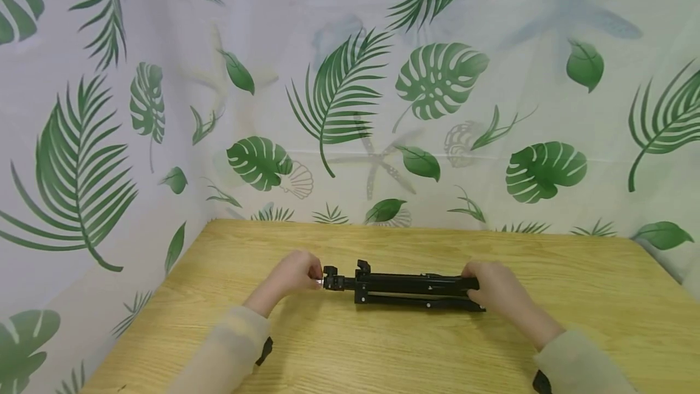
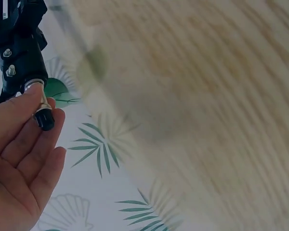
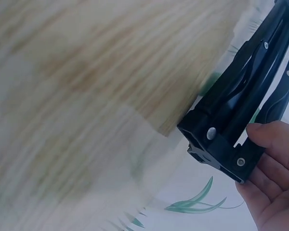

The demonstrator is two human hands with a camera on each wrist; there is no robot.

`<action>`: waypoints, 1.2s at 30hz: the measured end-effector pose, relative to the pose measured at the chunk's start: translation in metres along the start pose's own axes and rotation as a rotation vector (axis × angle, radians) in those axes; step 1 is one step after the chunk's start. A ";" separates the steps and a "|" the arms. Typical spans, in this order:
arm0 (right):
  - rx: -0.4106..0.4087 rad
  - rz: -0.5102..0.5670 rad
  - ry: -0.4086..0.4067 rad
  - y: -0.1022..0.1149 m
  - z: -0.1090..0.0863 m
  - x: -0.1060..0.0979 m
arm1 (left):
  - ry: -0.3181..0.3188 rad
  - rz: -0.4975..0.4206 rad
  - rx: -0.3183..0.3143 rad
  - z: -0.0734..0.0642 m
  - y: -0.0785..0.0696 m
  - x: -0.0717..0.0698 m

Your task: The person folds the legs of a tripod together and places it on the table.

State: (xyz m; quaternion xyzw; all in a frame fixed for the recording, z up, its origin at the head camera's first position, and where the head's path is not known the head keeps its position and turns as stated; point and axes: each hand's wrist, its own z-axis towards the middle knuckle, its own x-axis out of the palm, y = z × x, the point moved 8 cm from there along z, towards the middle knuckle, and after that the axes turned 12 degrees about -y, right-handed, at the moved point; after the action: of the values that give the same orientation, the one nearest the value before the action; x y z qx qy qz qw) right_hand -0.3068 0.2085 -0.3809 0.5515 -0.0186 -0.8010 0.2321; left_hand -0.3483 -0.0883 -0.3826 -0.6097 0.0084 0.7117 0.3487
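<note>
A folded black tripod stand (image 1: 394, 285) lies lengthwise between both hands, over the wooden table. My left hand (image 1: 295, 272) pinches the silver stud (image 2: 44, 102) at its narrow end between thumb and fingers. The stud has a black tip (image 2: 45, 120), and two black knobs stick up from the stand close by. At the other end, my right hand (image 1: 496, 287) grips the folded legs (image 3: 274, 103). In the right wrist view the thumb lies on one leg, with the fingers underneath. Part of that end is hidden behind the hand in the head view.
The light wooden table (image 1: 339, 351) reaches back to a white curtain (image 1: 339, 211) printed with green leaves, which also hangs along the left side. Black straps (image 1: 265, 351) show at both sleeves.
</note>
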 end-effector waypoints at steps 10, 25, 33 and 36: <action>-0.001 -0.022 0.028 0.001 -0.004 0.004 | 0.043 0.048 -0.016 0.001 0.009 0.020; -0.009 0.011 -0.005 0.017 -0.007 -0.011 | -0.148 0.024 -0.131 -0.014 0.002 -0.008; -0.053 0.066 -0.103 0.059 -0.007 -0.039 | -0.242 -0.022 -0.023 -0.021 -0.066 -0.018; -0.067 0.056 -0.121 0.069 -0.008 -0.040 | -0.245 -0.005 -0.002 -0.022 -0.083 -0.015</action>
State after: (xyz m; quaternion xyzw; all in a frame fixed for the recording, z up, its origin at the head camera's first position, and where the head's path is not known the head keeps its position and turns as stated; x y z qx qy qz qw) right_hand -0.2638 0.1648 -0.3290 0.4934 -0.0214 -0.8262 0.2712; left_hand -0.2873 -0.0422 -0.3403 -0.5184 -0.0367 0.7801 0.3484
